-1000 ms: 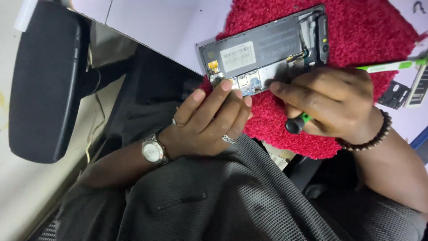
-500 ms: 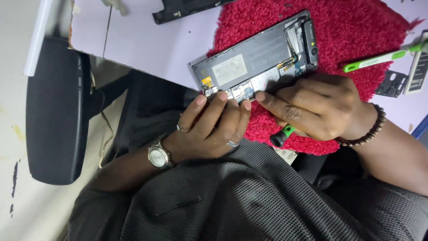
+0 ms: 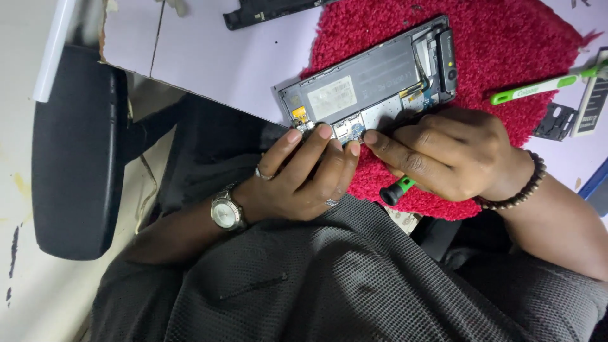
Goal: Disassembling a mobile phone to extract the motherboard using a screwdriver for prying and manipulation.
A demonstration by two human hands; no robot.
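— Where is the phone?

— The opened phone (image 3: 373,82) lies back-side up on a red fluffy mat (image 3: 506,44) at the near edge of the desk (image 3: 215,57), its lower end sticking out over that edge toward the person's lap.

— And the hands?

— The left hand (image 3: 304,177) steadies the lower end, fingertips pressed along the phone's bottom rim; its grip is on the phone itself. The right hand (image 3: 449,155) is clenched around a small screwdriver with a green-and-black handle (image 3: 396,190), whose butt pokes out under the palm. The tip is hidden behind the fingers, somewhere at the lower circuit board.

— How far along does it look?

— I'd judge partway. The back cover is off, the battery and boards lie bare, and a black frame piece (image 3: 272,9) sits apart near the far edge. A green-handled tool (image 3: 538,87) and a small black part (image 3: 556,121) rest by the mat's right side. The boards are still seated, so the lower section looks like what remains.
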